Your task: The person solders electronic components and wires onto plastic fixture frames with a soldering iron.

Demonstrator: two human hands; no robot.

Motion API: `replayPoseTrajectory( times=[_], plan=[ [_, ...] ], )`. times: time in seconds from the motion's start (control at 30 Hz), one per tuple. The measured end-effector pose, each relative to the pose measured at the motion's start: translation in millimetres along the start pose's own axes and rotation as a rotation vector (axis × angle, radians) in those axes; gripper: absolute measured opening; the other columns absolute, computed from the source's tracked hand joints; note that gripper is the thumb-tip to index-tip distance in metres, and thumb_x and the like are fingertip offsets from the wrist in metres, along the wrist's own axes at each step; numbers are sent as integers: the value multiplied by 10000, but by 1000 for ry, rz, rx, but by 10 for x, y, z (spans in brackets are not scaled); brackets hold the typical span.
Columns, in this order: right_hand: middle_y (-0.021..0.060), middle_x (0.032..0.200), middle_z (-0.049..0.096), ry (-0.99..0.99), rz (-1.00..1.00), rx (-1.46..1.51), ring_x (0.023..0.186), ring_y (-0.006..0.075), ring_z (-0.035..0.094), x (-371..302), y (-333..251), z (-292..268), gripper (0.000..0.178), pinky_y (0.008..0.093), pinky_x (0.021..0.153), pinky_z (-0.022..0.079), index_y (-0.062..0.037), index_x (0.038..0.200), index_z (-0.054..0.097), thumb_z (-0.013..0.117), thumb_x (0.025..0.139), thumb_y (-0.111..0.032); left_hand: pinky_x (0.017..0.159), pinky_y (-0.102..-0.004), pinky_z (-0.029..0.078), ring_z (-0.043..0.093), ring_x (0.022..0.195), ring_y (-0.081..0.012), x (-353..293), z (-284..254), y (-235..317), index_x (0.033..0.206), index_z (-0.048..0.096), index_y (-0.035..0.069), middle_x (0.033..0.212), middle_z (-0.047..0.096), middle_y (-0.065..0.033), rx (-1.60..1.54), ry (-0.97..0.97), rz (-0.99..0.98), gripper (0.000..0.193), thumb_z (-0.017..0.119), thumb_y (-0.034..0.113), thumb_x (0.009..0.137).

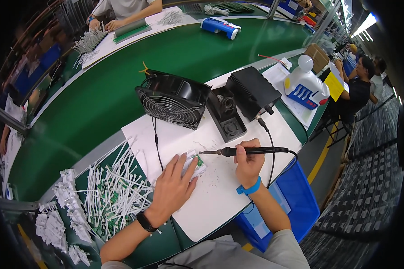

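Observation:
My right hand (249, 168) is closed around the black handle of a soldering iron (230, 151). The iron's metal tip points left and meets the edge of a small green circuit board (199, 161). That board sits in a white plastic housing (201, 170) on a white sheet (220, 197). My left hand (173, 186) lies over the housing, its fingers holding it down against the sheet and hiding part of it. Left of this hand is a heap of white cables with small green boards (116, 193). White plastic parts (72, 204) are piled farther left.
A black fan (170, 101) stands beyond my hands, beside an iron stand (229, 119) and a black power unit (253, 92). A white bottle (305, 85) is at the right. A blue bin (300, 201) sits below the table edge. A green conveyor belt (98, 89) curves behind; other people work nearby.

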State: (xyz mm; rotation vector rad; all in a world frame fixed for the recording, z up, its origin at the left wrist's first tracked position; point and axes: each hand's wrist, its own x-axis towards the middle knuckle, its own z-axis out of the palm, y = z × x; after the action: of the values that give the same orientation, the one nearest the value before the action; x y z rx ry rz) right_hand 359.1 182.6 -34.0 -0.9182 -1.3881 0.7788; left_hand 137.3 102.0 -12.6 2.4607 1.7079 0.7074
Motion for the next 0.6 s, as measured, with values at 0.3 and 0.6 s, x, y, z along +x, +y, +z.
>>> replayPoseTrajectory(
  times=[0.3,0.6],
  plan=[
    [66,773,587,-28,34,9,565,83,510,6,-60,42,126,226,507,410,-38,943,505,610,1008,-61,910,-404,576,553,1261,-370,10,-1,-27,1370,607,70,1336,579,-194,-11,5,14,497,715,220,908],
    [32,800,595,-12,125,78,655,61,533,-21,-55,17,121,227,604,432,-27,918,559,669,968,-23,926,-402,570,551,1267,-367,12,-8,-13,1361,613,63,1331,573,-195,-25,8,7,491,724,203,904]
  ],
)
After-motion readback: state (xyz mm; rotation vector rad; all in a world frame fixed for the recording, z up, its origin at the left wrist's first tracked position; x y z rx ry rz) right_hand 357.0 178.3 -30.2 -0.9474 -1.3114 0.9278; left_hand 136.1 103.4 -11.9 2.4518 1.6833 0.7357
